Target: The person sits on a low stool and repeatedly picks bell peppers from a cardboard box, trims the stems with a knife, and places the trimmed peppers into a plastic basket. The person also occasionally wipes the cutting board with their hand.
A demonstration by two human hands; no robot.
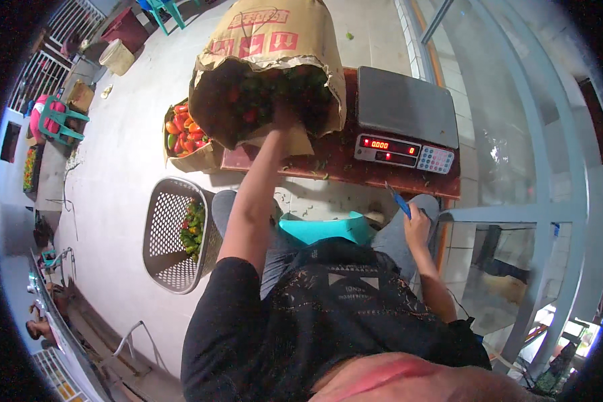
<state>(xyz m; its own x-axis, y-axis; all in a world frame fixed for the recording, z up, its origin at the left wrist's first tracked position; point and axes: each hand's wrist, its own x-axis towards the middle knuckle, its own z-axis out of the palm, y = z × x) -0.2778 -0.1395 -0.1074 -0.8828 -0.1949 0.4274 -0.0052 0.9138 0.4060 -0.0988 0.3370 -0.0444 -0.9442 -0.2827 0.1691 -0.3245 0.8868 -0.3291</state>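
Observation:
A large brown paper sack [264, 33] lies with its mouth facing me, and dark green and red peppers [248, 94] fill its shaded inside. My left arm reaches into that mouth. My left hand [285, 119] is among the peppers, its fingers lost in shadow. Beside my right knee, my right hand [417, 224] is closed round a slim blue-handled pair of snips [400, 202], whose narrow metal tip points up and to the left. A smaller paper bag [201, 159] of red and orange peppers [189, 134] stands left of the sack.
A grey digital scale [405, 104] sits on the reddish-brown low table [345, 171], where plant scraps lie. By my left leg is a perforated plastic basket [167, 231] holding green peppers [193, 229]. Teal plastic [325, 229] shows between my knees. A glazed metal frame [496, 213] borders my right.

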